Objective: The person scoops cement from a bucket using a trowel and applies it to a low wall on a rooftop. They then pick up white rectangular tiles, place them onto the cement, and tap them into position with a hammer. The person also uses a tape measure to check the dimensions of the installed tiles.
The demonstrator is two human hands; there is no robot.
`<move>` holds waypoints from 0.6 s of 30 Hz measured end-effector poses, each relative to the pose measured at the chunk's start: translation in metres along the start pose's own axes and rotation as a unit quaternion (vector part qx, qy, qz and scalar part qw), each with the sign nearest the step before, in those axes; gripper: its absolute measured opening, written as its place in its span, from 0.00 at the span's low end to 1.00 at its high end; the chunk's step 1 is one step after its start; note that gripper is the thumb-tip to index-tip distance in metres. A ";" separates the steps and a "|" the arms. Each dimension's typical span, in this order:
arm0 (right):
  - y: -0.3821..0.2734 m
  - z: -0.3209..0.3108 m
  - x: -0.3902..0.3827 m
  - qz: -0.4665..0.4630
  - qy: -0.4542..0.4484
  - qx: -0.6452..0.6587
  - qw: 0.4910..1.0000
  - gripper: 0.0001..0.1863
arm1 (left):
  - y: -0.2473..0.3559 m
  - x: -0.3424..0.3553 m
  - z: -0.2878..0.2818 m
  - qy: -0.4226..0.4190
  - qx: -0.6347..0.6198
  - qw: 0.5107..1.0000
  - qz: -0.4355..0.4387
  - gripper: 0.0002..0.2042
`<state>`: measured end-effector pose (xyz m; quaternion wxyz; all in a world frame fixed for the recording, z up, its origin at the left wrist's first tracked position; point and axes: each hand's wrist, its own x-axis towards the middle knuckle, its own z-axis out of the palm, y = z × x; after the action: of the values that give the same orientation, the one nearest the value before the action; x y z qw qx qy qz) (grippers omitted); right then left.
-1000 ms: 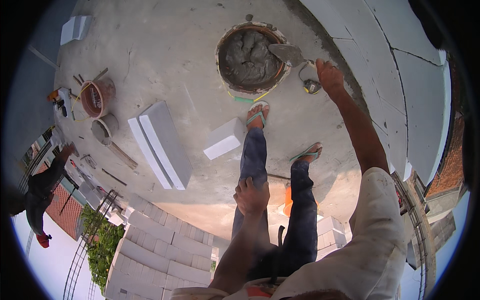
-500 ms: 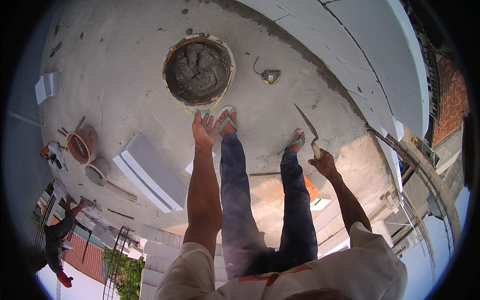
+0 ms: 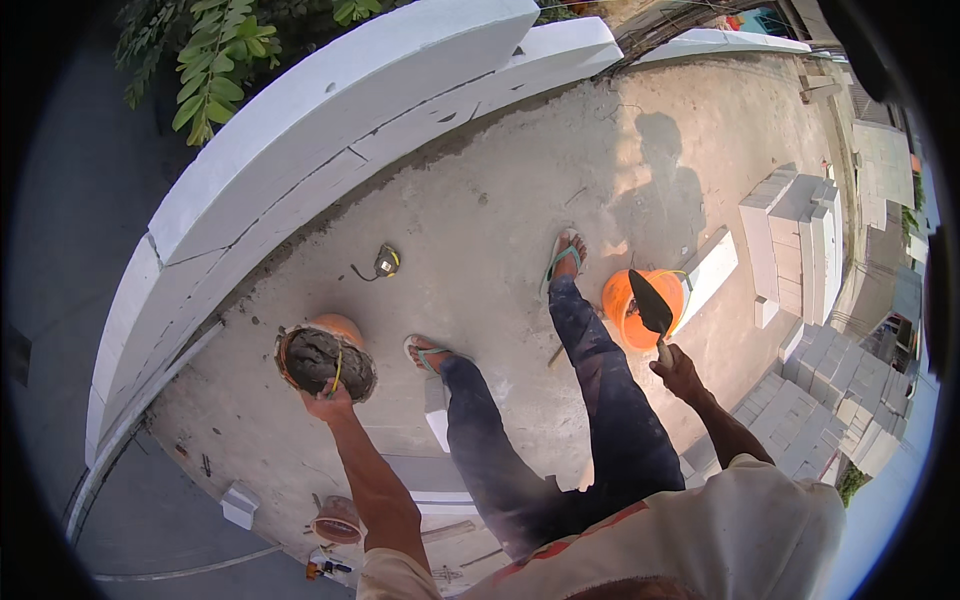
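My left hand is closed on the yellow wire handle of a mortar bucket. Wet grey mortar fills that bucket, and part of its orange outer side shows at the far edge. Whether its base touches the floor I cannot tell. In my right hand is a pointed trowel, gripped by its pale handle, blade pointing away from me. Behind the blade, as I look down, stands another orange bucket; its contents are mostly hidden.
A low white block wall curves along the far left. A tape measure lies on the concrete floor. White blocks are stacked at the right, with grey-looking blocks nearer. A reddish bucket stands at lower left.
My view and body have turned to the right. My left hand, earlier open by the bucket's handle, has closed on it. The trowel stays in my right hand, now over the orange bucket.
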<state>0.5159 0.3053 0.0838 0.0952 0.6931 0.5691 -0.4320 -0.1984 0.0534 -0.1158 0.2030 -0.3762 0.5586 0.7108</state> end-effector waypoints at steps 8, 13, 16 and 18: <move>0.011 -0.060 -0.005 0.176 -0.098 0.111 0.973 0.22 | -0.092 -0.195 0.104 -0.046 0.162 0.985 -0.040 0.25; 0.039 -0.073 0.018 0.186 -0.100 0.263 0.942 0.20 | -0.168 -0.310 0.227 -0.059 0.260 0.952 -0.147 0.16; 0.045 -0.099 0.033 0.168 -0.113 0.282 0.938 0.21 | -0.248 -0.376 0.263 -0.178 0.309 0.911 -0.209 0.15; 0.056 -0.107 0.039 0.150 -0.091 0.240 0.955 0.22 | -0.310 -0.411 0.279 -0.240 0.343 0.880 -0.226 0.12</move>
<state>0.6159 0.3808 0.1017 0.0405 0.7307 0.3272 -0.5979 0.1966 0.4626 0.0244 0.6024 -0.2169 0.6014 0.4779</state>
